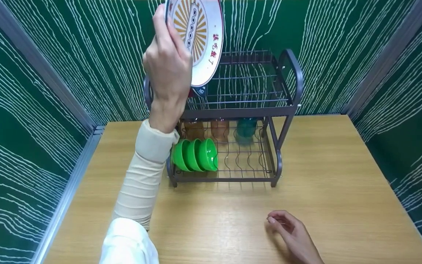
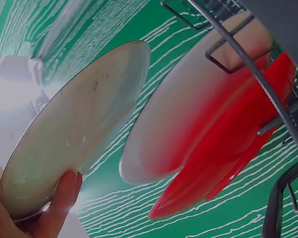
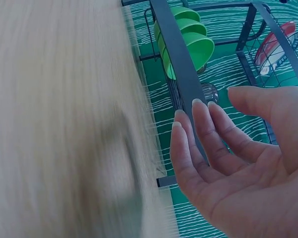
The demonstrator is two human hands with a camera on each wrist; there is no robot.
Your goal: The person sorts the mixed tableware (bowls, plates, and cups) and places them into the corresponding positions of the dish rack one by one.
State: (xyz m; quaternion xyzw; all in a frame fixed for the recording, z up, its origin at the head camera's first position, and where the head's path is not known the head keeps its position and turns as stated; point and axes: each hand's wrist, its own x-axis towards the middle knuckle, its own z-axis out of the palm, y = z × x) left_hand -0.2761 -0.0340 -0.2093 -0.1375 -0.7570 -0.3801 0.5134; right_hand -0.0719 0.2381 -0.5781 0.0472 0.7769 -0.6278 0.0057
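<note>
My left hand (image 1: pixel 169 66) grips a white plate (image 1: pixel 211 60) by its edge, above the left part of the dish rack's upper tier. The plate is tilted up and shows a gold ray pattern and red characters. In the left wrist view the held plate's pale underside (image 2: pixel 79 124) is apart from a whitish plate (image 2: pixel 164 119) and a red plate (image 2: pixel 228 153), both leaning in the rack. My right hand (image 1: pixel 293 234) is low over the table at the front right. Its fingers are loosely bent with nothing between them.
A dark two-tier dish rack (image 1: pixel 233 179) stands on the wooden table (image 1: pixel 317 176). Three green bowls (image 1: pixel 207 156) lean on its lower tier at the left. Behind them are two amber cups (image 1: pixel 220 130) and a teal cup (image 1: pixel 246 128). Green walls (image 1: pixel 343 44) with white lines surround the table.
</note>
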